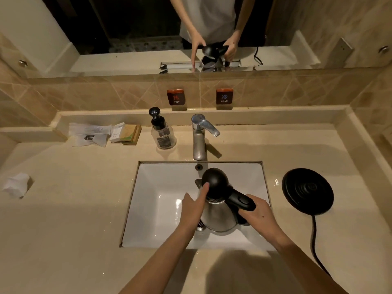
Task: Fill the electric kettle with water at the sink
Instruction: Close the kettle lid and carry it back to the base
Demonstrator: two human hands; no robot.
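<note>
My right hand [257, 215] grips the kettle [220, 213] handle, holding the kettle inside the sink [152, 200], below the tap [200, 136]. My left hand [194, 209], fingers extended, touches its raised lid [214, 180].

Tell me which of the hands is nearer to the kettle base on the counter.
Right. The right hand grips the kettle handle over the sink, on the side of the kettle base; the left hand is beyond the kettle, touching its lid.

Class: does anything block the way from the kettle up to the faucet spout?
Nothing visible does. The kettle, gripped by the right hand, sits in the sink below the faucet, with open space between.
</note>
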